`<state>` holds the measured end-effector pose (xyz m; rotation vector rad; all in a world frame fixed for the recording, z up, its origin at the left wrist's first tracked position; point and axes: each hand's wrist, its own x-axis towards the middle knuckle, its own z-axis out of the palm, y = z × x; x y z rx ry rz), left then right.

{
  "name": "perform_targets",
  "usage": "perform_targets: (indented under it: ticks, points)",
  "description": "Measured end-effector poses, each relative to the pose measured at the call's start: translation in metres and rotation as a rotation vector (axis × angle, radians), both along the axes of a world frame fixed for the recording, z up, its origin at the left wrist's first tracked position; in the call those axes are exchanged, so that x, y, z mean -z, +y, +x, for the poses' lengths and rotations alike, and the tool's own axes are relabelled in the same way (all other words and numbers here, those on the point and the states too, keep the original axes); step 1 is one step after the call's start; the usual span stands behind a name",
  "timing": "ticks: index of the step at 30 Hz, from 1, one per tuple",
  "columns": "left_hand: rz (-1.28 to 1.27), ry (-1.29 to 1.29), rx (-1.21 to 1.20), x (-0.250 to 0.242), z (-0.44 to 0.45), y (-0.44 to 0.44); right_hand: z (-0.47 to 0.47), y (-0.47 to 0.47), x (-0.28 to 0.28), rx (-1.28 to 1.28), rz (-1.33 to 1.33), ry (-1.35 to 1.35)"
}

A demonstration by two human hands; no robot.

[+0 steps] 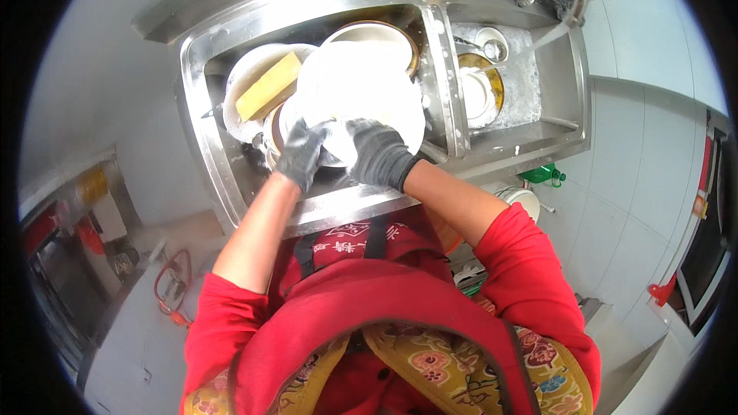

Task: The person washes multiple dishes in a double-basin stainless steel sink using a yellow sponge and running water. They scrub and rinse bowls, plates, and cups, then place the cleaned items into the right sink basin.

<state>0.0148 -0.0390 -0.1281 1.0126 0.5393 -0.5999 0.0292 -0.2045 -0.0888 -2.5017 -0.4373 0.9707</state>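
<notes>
My left hand, in a dark grey glove, is at the near left edge of a white, glare-washed dish over the left basin. My right hand, gloved alike, is at the near edge of the same area; glare hides the outlines and exactly what the fingers grip. Large white dishes fill the middle of the basin. Left of them a yellow sponge block lies in a white bowl. A brown-rimmed bowl stands behind.
Water runs from the curved faucet into the right basin. That basin holds an amber dish with white dishes in it, and a small white bowl with a metal spoon. A metal divider separates the basins. A green bottle is below, right.
</notes>
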Motion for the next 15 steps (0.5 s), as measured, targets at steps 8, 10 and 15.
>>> perform_targets:
  ticks: [8,10,15]
  points:
    - [-0.182,-0.038,-0.121,-0.007,0.005,-0.013,-0.004,-0.031,-0.022,-0.125,0.208,-0.229]
    - [-0.177,-0.002,-0.222,-0.017,0.005,-0.004,-0.010,-0.041,-0.027,-0.346,0.114,-0.190]
    - [-0.277,-0.182,-0.162,-0.043,-0.020,-0.022,-0.014,-0.052,-0.031,-0.144,0.291,-0.335]
